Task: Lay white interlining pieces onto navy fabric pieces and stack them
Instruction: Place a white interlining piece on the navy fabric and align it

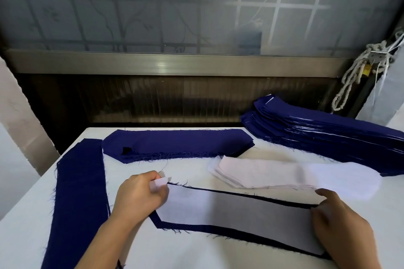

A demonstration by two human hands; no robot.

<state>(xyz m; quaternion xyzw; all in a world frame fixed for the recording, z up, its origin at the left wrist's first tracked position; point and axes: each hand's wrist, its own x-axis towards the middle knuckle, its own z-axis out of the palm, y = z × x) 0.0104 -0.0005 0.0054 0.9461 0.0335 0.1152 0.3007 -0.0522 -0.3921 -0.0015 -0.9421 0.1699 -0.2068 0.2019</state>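
Item under inspection: one white interlining piece (229,209) lies on a navy fabric piece (218,230) at the near centre of the desk (196,255); a navy margin shows all round, so alignment appears to be the step in hand. The left hand (140,196) pinches the interlining's pointed left tip with curled fingers, evidently to seat it; the right hand (341,225) covers the opposite end, and whether it pinches or merely presses cannot be told. The interlining stack (262,172) sits just behind, within reach; the layered pile (328,135) at far right is the likely destination.
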